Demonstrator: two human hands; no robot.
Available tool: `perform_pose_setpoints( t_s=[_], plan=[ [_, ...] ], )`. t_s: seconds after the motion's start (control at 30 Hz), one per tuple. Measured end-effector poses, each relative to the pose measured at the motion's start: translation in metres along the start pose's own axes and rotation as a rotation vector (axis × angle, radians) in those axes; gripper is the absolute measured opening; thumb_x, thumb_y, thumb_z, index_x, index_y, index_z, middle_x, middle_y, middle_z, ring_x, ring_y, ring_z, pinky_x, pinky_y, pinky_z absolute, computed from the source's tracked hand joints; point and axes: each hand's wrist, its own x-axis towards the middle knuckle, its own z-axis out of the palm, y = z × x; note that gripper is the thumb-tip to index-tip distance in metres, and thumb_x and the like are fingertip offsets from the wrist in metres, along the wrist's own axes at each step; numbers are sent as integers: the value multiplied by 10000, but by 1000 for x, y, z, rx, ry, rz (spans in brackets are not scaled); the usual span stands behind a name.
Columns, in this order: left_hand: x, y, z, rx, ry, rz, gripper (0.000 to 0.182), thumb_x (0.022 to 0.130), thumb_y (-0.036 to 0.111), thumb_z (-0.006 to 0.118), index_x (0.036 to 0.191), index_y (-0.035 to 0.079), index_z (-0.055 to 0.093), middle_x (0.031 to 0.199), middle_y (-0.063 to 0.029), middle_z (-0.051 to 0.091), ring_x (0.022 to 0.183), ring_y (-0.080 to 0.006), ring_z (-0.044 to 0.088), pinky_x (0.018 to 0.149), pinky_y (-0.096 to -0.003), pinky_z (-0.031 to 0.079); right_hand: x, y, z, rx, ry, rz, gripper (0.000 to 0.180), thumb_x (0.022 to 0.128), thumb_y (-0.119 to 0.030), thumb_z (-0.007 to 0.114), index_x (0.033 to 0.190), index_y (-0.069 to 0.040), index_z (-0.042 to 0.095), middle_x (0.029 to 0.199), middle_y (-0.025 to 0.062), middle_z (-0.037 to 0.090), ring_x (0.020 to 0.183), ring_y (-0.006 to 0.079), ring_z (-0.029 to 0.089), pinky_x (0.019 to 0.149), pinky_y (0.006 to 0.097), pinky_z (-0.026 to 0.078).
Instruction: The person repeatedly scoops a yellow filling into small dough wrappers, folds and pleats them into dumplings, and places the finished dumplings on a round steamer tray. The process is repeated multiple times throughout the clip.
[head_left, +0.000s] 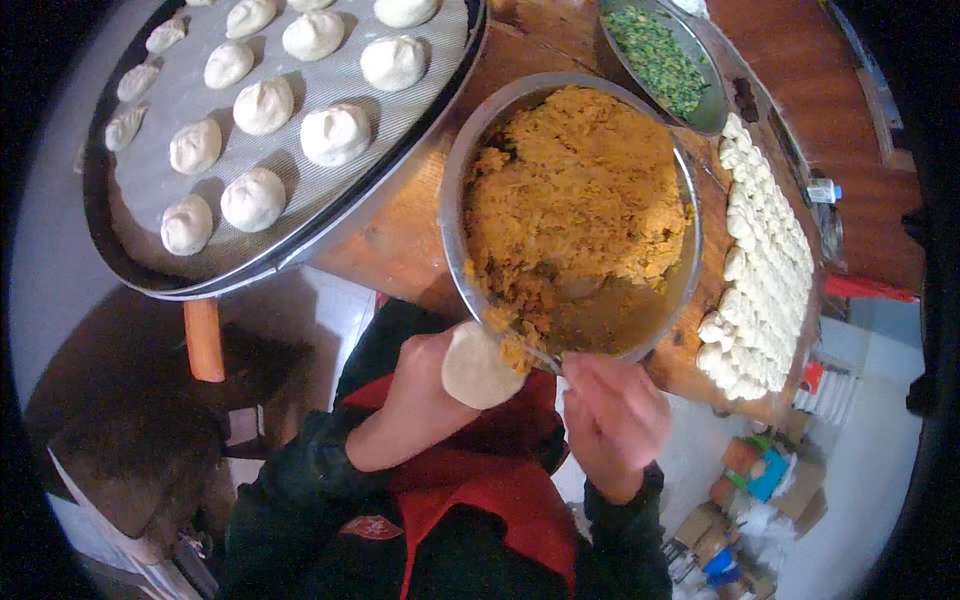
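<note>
A flat round dough wrapper (482, 367) lies on my left hand (424, 401), just below the near rim of a large metal bowl (454, 247). My right hand (616, 416) grips a thin metal utensil (546, 361) whose type is hard to tell. Orange-brown filling (516, 352) clings to its tip, over the wrapper's upper right edge. More of this filling (577, 180) fills much of the bowl, with the metal bottom partly bared at the near right.
A round steamer tray (172, 274) holding several pleated buns (253, 199) stands at upper left. Many dough pieces (765, 285) lie on the wooden table (397, 232) to the right. A metal bowl of chopped greens (660, 60) stands beyond. Boxes (697, 529) are on the floor.
</note>
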Motion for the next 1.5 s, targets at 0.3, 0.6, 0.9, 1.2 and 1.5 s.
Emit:
perform_pose_setpoints(
  t_s=[0.3,0.6,0.9,1.2,1.5],
  plan=[
    [-1,2,8,4,24,43,430,755,125,880,1124,6,694,968,-170,764,932,-320,768,780,-366,597,-33,-8,0,-62,-176,-182,244,780,-97,844,1017,-76,789,1094,83,777,1027,264,729,834,352,628],
    [3,10,10,8,6,2,419,798,168,903,1132,15,700,999,-137,786,937,-254,780,803,-348,597,41,31,13,-138,-84,92,152,856,-34,759,1007,-24,772,980,127,756,920,316,718,816,393,588],
    [5,5,11,82,8,44,478,795,188,884,1186,21,664,1011,-161,760,936,-346,758,788,-389,596,16,13,15,-20,-35,176,187,804,-29,786,989,-54,790,951,113,767,890,302,742,806,395,616],
    [-4,8,16,-27,41,9,466,782,131,869,1184,17,665,1006,-174,757,948,-336,760,785,-377,594,-42,-3,15,-81,-82,-111,298,760,-109,843,1052,-100,779,1130,62,770,1086,242,706,868,359,610],
    [-1,8,19,-78,46,-21,469,794,139,894,1181,7,664,1021,-137,772,958,-259,771,805,-341,591,8,26,-8,-279,-14,91,178,796,-60,808,967,-44,763,974,73,760,946,273,701,836,400,548]
  ],
)
